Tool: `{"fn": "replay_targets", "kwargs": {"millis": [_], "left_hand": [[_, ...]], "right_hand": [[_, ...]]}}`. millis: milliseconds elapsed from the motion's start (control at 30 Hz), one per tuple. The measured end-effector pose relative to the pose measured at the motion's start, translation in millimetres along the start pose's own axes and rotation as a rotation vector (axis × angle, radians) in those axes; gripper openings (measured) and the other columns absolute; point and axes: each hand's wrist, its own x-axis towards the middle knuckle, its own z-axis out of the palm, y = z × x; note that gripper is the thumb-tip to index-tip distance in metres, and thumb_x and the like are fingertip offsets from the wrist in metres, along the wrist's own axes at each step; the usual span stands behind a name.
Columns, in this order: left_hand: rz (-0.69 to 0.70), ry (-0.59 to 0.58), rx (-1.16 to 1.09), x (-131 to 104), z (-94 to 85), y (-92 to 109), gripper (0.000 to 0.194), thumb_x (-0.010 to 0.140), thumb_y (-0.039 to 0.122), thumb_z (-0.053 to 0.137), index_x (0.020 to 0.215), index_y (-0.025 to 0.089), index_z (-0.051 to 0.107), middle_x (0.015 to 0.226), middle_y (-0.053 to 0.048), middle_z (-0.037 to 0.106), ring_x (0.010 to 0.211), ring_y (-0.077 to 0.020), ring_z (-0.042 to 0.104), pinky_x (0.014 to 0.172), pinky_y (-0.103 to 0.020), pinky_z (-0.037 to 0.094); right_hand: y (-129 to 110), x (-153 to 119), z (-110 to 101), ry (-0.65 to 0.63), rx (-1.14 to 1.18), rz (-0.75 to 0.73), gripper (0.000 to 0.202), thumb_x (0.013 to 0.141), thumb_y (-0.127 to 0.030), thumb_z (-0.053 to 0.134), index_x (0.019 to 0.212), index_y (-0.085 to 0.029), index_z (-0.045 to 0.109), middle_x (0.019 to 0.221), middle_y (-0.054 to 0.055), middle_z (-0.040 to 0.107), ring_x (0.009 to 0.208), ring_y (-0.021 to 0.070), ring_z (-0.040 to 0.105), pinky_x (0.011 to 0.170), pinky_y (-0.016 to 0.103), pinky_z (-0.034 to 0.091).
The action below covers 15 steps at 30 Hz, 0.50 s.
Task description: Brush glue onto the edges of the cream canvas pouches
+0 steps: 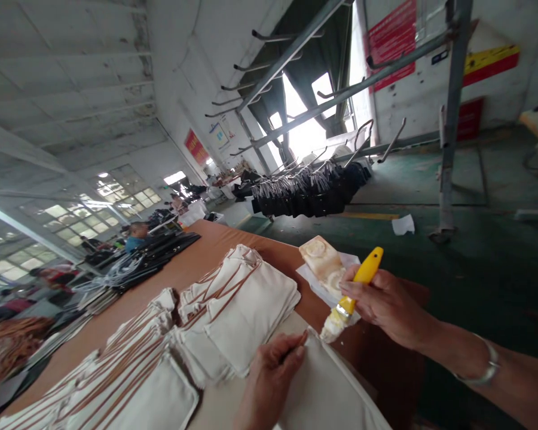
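Note:
My right hand (pixel 388 304) is closed around a paintbrush (pixel 367 269) with a yellow handle. Its bristles, caked in a pale, creamy substance, point down at the edge of a white fabric piece (pixel 329 382). My left hand (pixel 275 373) pinches the top corner of that piece between thumb and fingers. Just behind the brush, a stained, cream-coloured container (pixel 320 257) sits on a white sheet (pixel 311 280). Left of my hands lie stacked white pieces with brown strips (pixel 251 292), and another such row (pixel 134 376) stretches toward the lower left.
Everything near me rests on a brown-covered table (pixel 206 239). Dark strips and pale cords (pixel 138 263) lie along its far left side. Beyond it stands a metal rack (pixel 363 89) with hooks and hanging black items (pixel 309 194). Other people (pixel 138 236) are in the left background.

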Motion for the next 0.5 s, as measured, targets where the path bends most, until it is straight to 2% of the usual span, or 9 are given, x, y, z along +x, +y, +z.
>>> {"fn": "replay_targets", "kwargs": {"millis": [167, 300, 400, 500], "left_hand": [[0.024, -0.039, -0.009, -20, 14.9, 14, 0.032, 0.088, 0.046, 0.06, 0.105, 0.024, 0.075, 0.086, 0.0, 0.065, 0.084, -0.0156, 0.055, 0.078, -0.024, 0.041], [-0.01, -0.081, -0.111, -28, 20.4, 17, 0.034, 0.087, 0.048, 0.062, 0.106, 0.022, 0.075, 0.088, -0.001, 0.065, 0.079, -0.0141, 0.055, 0.072, -0.022, 0.042], [-0.056, -0.102, -0.203, -31, 22.1, 13, 0.037, 0.087, 0.048, 0.061, 0.112, 0.023, 0.072, 0.087, -0.002, 0.067, 0.074, -0.0132, 0.056, 0.065, -0.022, 0.043], [-0.059, -0.103, -0.226, -31, 24.1, 13, 0.035, 0.087, 0.048, 0.061, 0.112, 0.025, 0.072, 0.088, -0.002, 0.069, 0.073, -0.0127, 0.057, 0.064, -0.021, 0.044]], "right_hand": [[-13, -9, 17, -0.127, -0.259, -0.166, 0.023, 0.093, -0.035, 0.056, 0.078, -0.018, 0.054, 0.064, -0.003, 0.045, 0.058, 0.0115, 0.042, 0.055, 0.024, 0.036], [-18, -8, 18, -0.095, -0.41, -0.28, 0.022, 0.093, -0.032, 0.053, 0.076, -0.018, 0.054, 0.067, -0.002, 0.048, 0.062, 0.0137, 0.045, 0.061, 0.027, 0.039], [-23, -11, 14, -0.064, -0.413, -0.297, 0.023, 0.094, -0.033, 0.052, 0.076, -0.018, 0.053, 0.066, -0.002, 0.047, 0.062, 0.0138, 0.044, 0.061, 0.027, 0.039], [-26, -17, 16, -0.118, -0.385, -0.288, 0.022, 0.095, -0.032, 0.052, 0.077, -0.018, 0.054, 0.068, -0.002, 0.048, 0.063, 0.0138, 0.045, 0.061, 0.026, 0.04]]}}
